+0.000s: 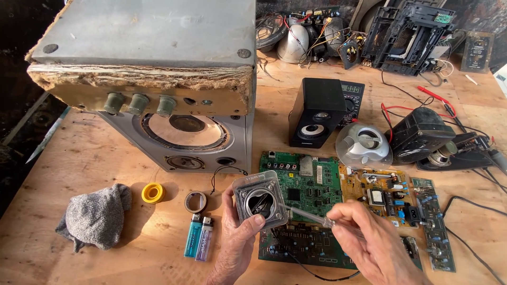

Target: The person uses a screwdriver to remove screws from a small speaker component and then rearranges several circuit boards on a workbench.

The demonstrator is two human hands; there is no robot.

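Note:
My left hand [236, 237] holds up a small square silver speaker frame [261, 200] with a round opening, gripped at its lower left corner. My right hand [369, 240] pinches a thin clear-handled tool [309, 215] whose tip reaches the frame's right edge. Both hands hover over green circuit boards [309, 182] lying on the wooden table [105, 163]. Wires show inside the frame's opening.
A large grey speaker cabinet [174, 105] stands at the back left. A grey cloth [95, 215], yellow tape roll [153, 192], dark tape ring [195, 201] and two lighters [199, 237] lie at left. A small black speaker [316, 112], multimeter [353, 97], orange board [377, 192] and electronic parts sit right and behind.

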